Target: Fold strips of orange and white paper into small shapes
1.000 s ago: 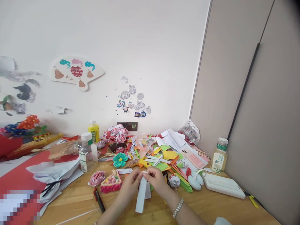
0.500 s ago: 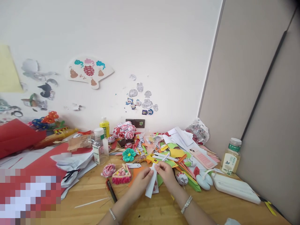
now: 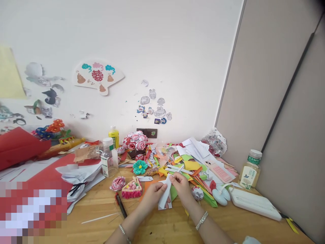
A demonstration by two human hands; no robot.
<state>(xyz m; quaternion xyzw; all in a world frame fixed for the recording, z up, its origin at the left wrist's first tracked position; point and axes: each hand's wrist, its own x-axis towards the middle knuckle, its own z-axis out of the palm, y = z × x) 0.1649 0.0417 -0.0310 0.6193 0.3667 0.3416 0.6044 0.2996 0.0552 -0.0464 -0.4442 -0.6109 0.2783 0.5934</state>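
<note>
A folded strip of white paper [image 3: 166, 194] is held low over the wooden table, between my two hands. My left hand [image 3: 155, 194] pinches its left edge, thumb on top. At the upper right end, my right hand [image 3: 179, 182] grips the paper with thumb and fingers together. Skin-toned patches show on or through the lower part of the paper; I cannot tell what they are. Left of my hands lie a pink-trimmed triangular craft piece [image 3: 132, 190], a pink-and-white paper rose [image 3: 117, 183] and a black pen [image 3: 121, 204].
Behind my hands spreads a heap of coloured paper scraps [image 3: 188, 162], with a teal flower [image 3: 139, 167] at its left. A pink phone [image 3: 219, 171], a white power bank [image 3: 255, 204] and a jar [image 3: 251, 171] stand or lie rightward. A clear bottle [image 3: 108, 159] stands at left.
The paper strip has shifted slightly in my fingers; its lower end is drawn up and looks wider. Both hands keep their grip, and the view has moved a little.
</note>
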